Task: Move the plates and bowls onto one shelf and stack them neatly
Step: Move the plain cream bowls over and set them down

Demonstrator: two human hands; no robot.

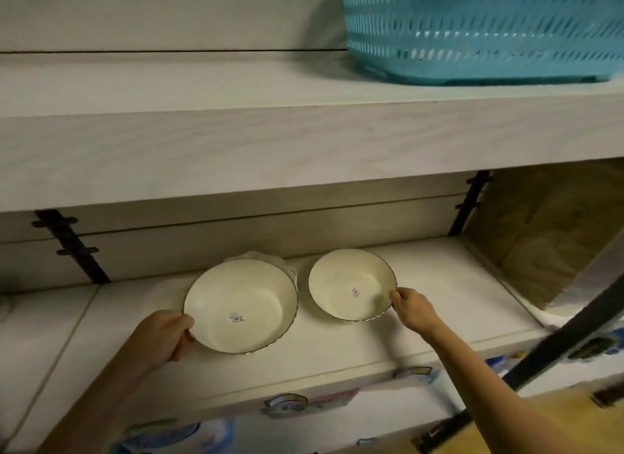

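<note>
Step in hand, as I judged it: get the two cream bowls into one stack on the lower shelf (439, 281). To do that well I'd have lifted one only, prob. the right bowl (352, 284), raised it clear of the other's rim, centred it over the left bowl (240, 306) and lowered it flat so they nested w/o a clack. Both had thin dark-edged rims w/ fluted sides, so I reckoned chipping was the risk if one got dragged across the other. The other hand should only steady the base bowl. The left one looked a bit bigger, but it sat nearer the wide lens, so I couldn't be sure.

Hands: my left hand (162, 335) gripped the left bowl at its near-left rim, thumb over the lip, fingers curled beneath. I couldn't tell if that bowl was lifted or resting on the shelf. My right hand (410, 306) pinched the right bowl's right-hand rim w/ curled fingertips, the palm off to the right of it.

Position: the bowls sat side by side mid-shelf, rims near but apart, each at the end of its own arm. A barcode sticker (236, 317) showed inside each. Behind the left bowl was a white dish (251, 256) w/ a small handle, mostly hidden; touching or not, couldn't tell. A blue basket (472, 31) stood on the shelf above, well apart.
</note>
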